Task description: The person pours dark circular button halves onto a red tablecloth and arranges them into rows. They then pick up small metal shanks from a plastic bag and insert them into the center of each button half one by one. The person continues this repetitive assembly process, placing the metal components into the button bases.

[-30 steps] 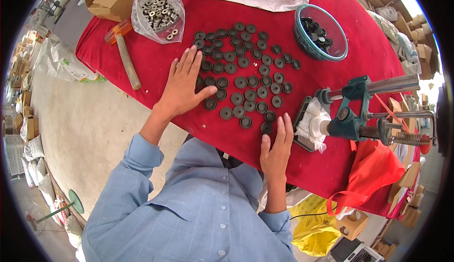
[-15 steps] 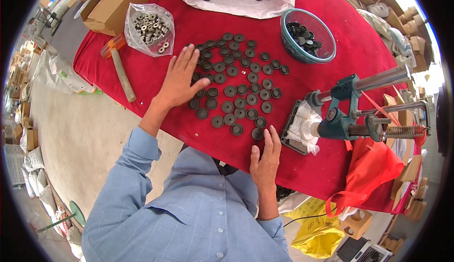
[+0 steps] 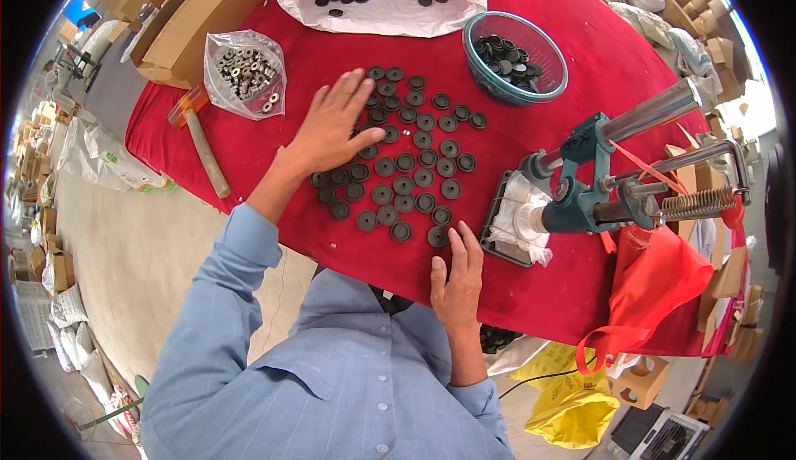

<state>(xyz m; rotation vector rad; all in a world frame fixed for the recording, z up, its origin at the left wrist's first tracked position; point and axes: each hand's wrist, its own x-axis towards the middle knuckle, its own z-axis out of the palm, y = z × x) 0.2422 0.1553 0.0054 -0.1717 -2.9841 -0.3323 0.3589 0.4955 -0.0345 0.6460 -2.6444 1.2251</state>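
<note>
The discs (image 3: 410, 161), small black round pieces, lie spread in one layer on the red counter (image 3: 580, 286), each apart enough from its neighbours to be seen singly, which looks like laying out for sorting or counting. The left hand (image 3: 332, 124) lies flat and open on the discs' left edge, fingers spread, palm pressing several of them. The right hand (image 3: 456, 277) rests on the cloth just below the discs, open too, holding nothing, its fingertips close to the lowest disc.

Right of the discs stands the press (image 3: 597, 194), a blue-green hand tool with a long steel lever, its base wrapped in clear plastic. Above the discs and to the right is a bowl (image 3: 516, 58) holding more black pieces; straight above them a white sack (image 3: 377, 0) lies open, full of the same. Above-left of the discs sits a clear bag (image 3: 245, 74) of small metal rings, and left of them a hammer (image 3: 203, 149) with a wooden handle lies near the counter's edge. A red bag (image 3: 663, 277) hangs below the press. Nothing lies between either hand and the discs.
</note>
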